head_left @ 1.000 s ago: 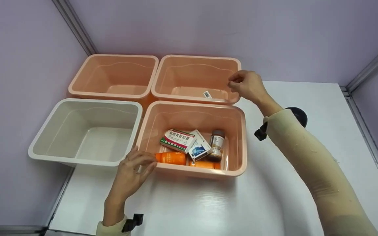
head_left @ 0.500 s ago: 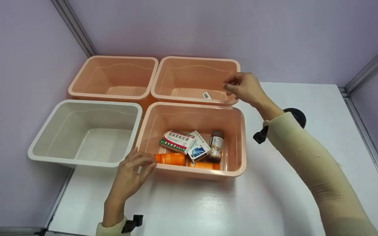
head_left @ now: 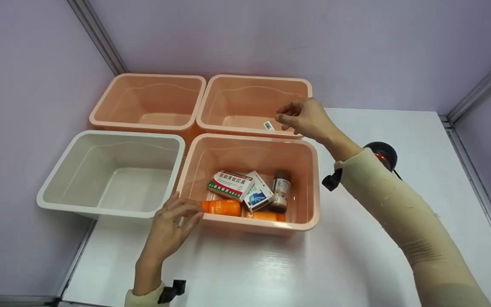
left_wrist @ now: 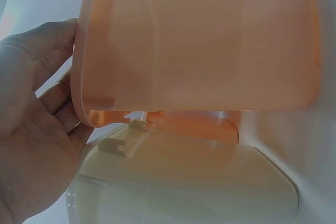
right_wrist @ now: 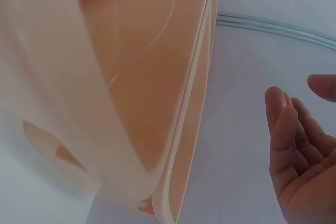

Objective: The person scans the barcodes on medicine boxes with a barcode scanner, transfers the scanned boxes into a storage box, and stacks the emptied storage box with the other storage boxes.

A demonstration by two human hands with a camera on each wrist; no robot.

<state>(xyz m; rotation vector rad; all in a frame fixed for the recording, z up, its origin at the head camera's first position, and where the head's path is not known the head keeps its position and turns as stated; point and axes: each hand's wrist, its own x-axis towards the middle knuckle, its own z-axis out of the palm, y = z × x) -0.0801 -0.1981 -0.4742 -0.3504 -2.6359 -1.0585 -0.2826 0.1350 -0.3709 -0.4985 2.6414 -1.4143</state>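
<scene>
Over the far right bin (head_left: 254, 102), now drifted leftward from its rim, hovers right hand (head_left: 305, 118), loosely curled, holding nothing; left hand (head_left: 171, 228) unmoved, fingers resting on near bin (head_left: 249, 224) of medicines.

Cream long sleeves (head_left: 399, 213) with black wrist straps (head_left: 330, 181); bare hands.

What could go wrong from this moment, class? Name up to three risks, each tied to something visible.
1. The right hand, fingers loosely curled and holding nothing, hangs over the far-right peach plastic bin; reaching down, its sleeve might knock the rim.
2. The left hand touches only one corner of the near peach plastic bin; a pull there might swivel it against the white plastic bin.
3. The brown medicine bottle inside could roll if the bin jerks.
</scene>
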